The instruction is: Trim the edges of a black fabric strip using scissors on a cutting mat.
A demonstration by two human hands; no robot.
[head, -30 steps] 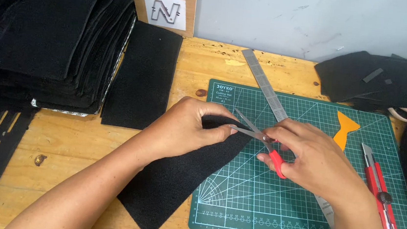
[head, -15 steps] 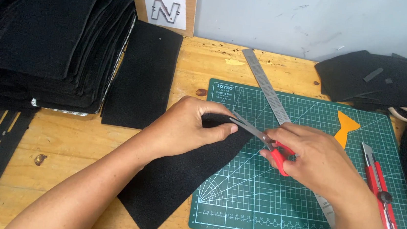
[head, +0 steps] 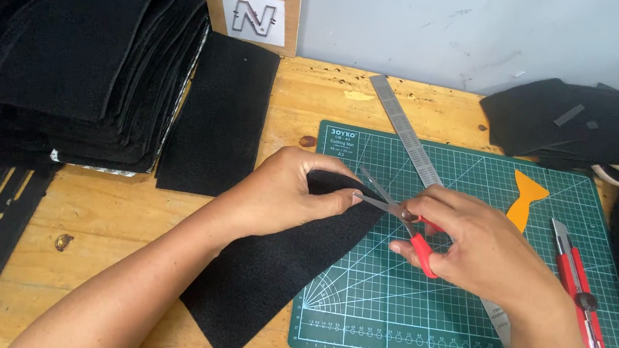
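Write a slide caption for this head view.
Left hand steadies black felt strip; right hand works red-handled scissors.

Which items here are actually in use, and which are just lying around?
In use: left hand holding the black felt strip; right hand working the red-handled scissors; green cutting mat.

Lying about: steel ruler, red utility knife, orange cutout, felt stack.

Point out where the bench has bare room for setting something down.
Bare wood lies left of the cutting mat, below the stacked black felt, and behind the mat beside the steel ruler. The mat's middle is crowded: both hands, red scissors, felt strip, utility knife.
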